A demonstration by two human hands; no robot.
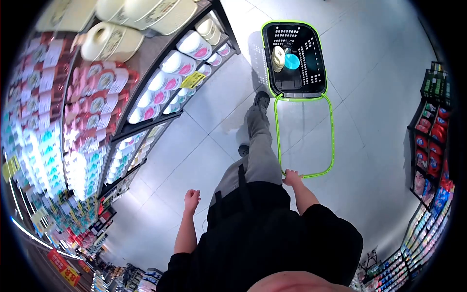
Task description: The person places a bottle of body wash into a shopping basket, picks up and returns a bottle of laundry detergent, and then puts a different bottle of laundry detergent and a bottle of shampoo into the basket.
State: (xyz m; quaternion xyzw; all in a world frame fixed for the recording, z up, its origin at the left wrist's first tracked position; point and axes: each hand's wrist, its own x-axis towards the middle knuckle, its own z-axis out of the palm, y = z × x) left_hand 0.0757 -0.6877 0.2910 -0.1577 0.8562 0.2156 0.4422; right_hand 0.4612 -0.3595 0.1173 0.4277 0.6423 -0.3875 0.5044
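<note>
Stocked shelves (154,47) are standing at ten o'clock. At seven o'clock the left hand (192,198) is hanging in a loose curl. At four o'clock the right hand (292,178) is gripping the green handle (332,126) of a black basket (311,63), which is sitting at one o'clock, containing a cream bottle (278,59) and blue round item (292,62).

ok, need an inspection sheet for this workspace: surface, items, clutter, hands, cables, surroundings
Surface: pale tiled floor, shiny in places.
Job's things: black basket with green rim; green handle reaching back toward the person; cream bottle and blue round item inside.
Clutter: white tubs and large cream containers on the left shelf.
Hands: right hand on the handle's near end; left hand loosely curled, nothing visible in it.
Cables: nothing seen for certain.
Surroundings: stocked right shelf too.
</note>
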